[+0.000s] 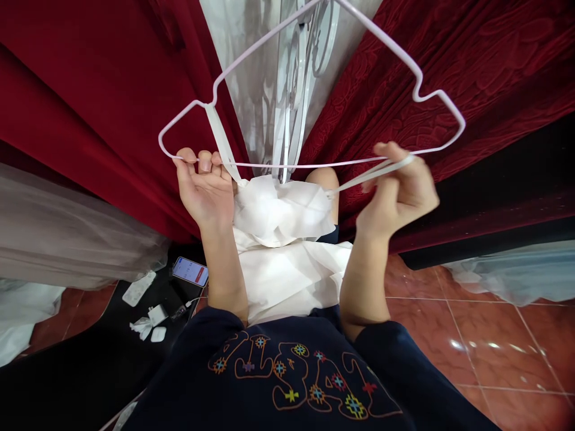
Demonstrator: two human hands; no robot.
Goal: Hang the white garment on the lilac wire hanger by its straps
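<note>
White hanger [314,90] hook cut off | left hand [204,191] grips bar | right hand [399,191] pinches strap [372,172]

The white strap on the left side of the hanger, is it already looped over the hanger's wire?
Yes, the left strap hangs over the hanger wire at its notch.

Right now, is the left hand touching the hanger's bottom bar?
Touching. The head view shows the left hand with its fingers curled over the bottom bar of the white hanger at its left end, beside the garment strap.

A home room: red velvet curtains [90,120], tiled floor [471,335], charging phone [190,270].
</note>
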